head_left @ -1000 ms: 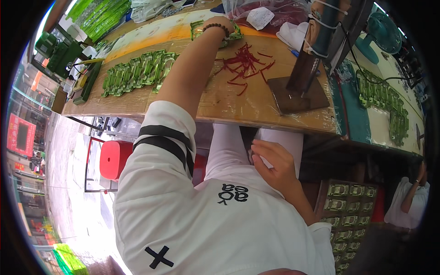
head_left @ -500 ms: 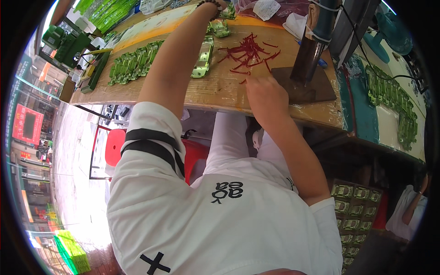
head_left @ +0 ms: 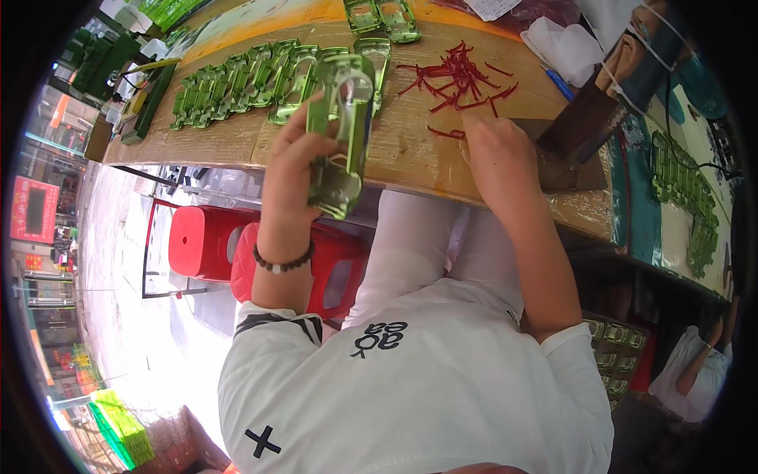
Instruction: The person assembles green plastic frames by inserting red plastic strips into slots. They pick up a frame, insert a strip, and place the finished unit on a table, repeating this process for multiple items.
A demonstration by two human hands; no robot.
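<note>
While the left hand (head_left: 290, 170) grips a clear green plastic piece (head_left: 347, 142) by its side, thumb and fingers closed about it, the right hand (head_left: 504, 154) rests low over the near part of the table (head_left: 395, 162). Held piece: raised above the table's near edge, its long side running up and down in the view, slightly tilted. Right fingers curled downward, just beside a loose red strip (head_left: 444, 133); tips hidden, so I cannot tell whether they pinch anything.

Beyond that hand, a loose heap of red strips (head_left: 456, 69). To the left, a row of similar green pieces (head_left: 241, 87), packed side by side; two more green pieces (head_left: 397, 20) near the far edge of the view. Right of the heap: blue pen (head_left: 559, 81), crumpled white sheet (head_left: 559, 49), dark post (head_left: 592, 107) leaning in the view above a flat plate (head_left: 584, 179). Beaded bracelet (head_left: 284, 263) on the left wrist. Red stool (head_left: 201, 241) below the table, left.
</note>
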